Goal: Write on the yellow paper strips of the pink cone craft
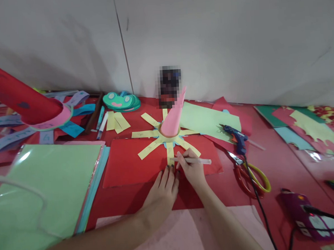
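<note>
A pink paper cone [172, 119] stands in a yellow ring with several yellow paper strips spread around it, some bearing pencil-like marks. Beneath the strips lies a red sheet [124, 168]. My right hand [192, 168] holds a whitish pen [198, 160], its tip over the front yellow strip [170, 151]. Flat on the red sheet, my left hand [164, 186] has its fingers spread, with fingertips at the near end of that same strip.
Left are a red paper tube [22, 95], green sheets [44, 183] and frog cutouts [121, 101]. A glue gun [237, 138], scissors [252, 178] and a purple power strip [303, 211] with cables lie right. A wall [221, 36] rises behind.
</note>
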Demonstrator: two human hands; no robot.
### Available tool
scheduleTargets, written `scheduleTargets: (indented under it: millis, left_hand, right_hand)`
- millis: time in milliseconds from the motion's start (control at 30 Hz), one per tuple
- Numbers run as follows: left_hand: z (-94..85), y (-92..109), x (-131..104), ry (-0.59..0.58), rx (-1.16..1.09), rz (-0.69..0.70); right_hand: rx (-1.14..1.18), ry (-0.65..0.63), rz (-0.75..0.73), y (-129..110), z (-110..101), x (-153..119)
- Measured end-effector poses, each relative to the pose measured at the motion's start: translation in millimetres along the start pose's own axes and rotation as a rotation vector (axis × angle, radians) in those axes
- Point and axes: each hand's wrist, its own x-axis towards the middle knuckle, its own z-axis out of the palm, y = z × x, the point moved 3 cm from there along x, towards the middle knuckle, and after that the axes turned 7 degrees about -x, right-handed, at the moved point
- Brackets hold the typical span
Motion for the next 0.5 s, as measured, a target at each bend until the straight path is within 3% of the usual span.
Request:
scheduleTargets:
  millis: [500]
  left_hand:
    - [3.0, -0.5, -1.1, 0.002, -0.043, -0.003]
  right_hand:
    - [-0.035, -0.005, 0.006, 6.6, 0.8, -0.7]
